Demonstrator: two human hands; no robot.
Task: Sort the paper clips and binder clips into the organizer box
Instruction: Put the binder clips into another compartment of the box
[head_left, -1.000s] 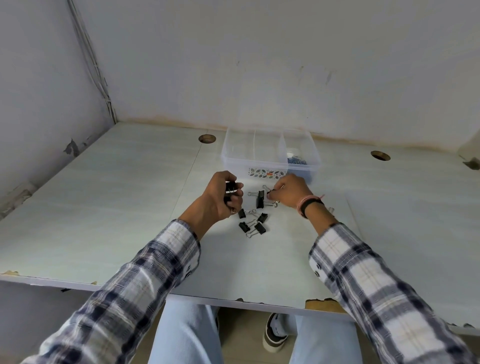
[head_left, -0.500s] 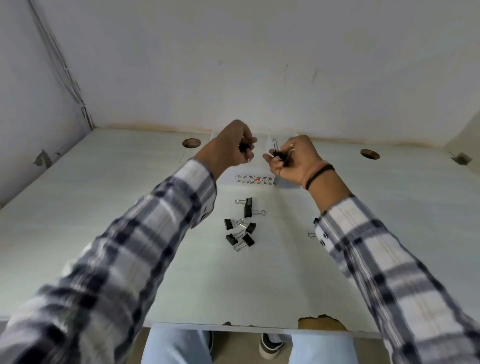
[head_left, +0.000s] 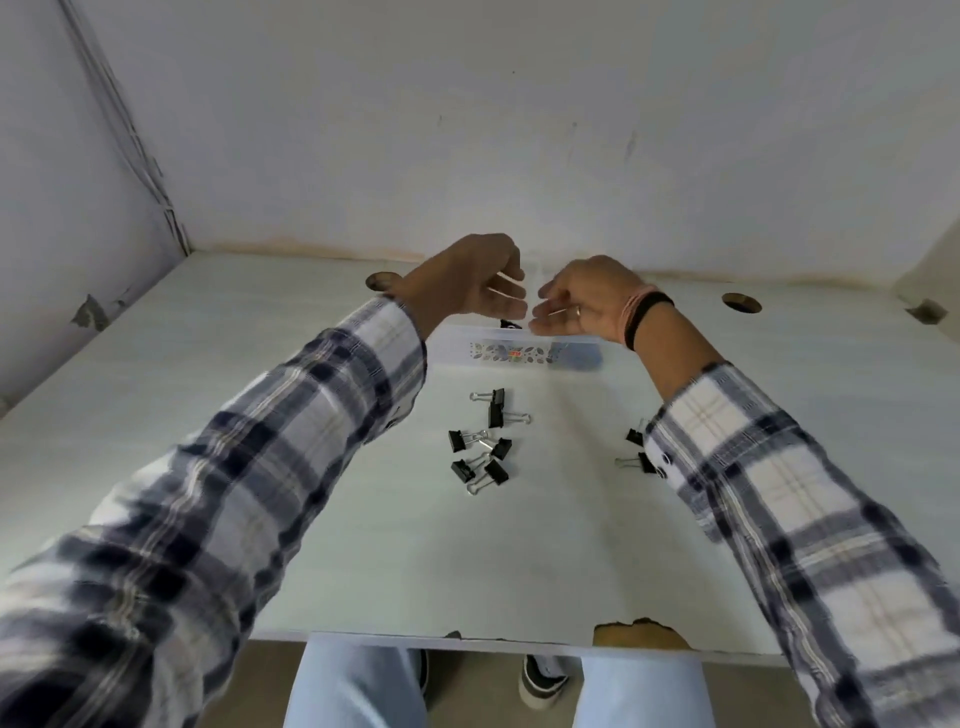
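Our hands are above the box.
Our left hand (head_left: 470, 280) and right hand (head_left: 582, 301) have loose fingers and hold nothing over the clear box (head_left: 519, 353); black clips (head_left: 480, 441) lie on the table (head_left: 260, 415).

Black binder clips (head_left: 483, 441) before clear organizer box (head_left: 519, 353)

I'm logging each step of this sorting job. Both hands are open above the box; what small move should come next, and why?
Probably bring one hand, say the left hand, back down to the cluster of binder clips and pick one up. Both it and the right hand hover open over the organizer box, holding nothing, while several clips lie unsorted on the table.
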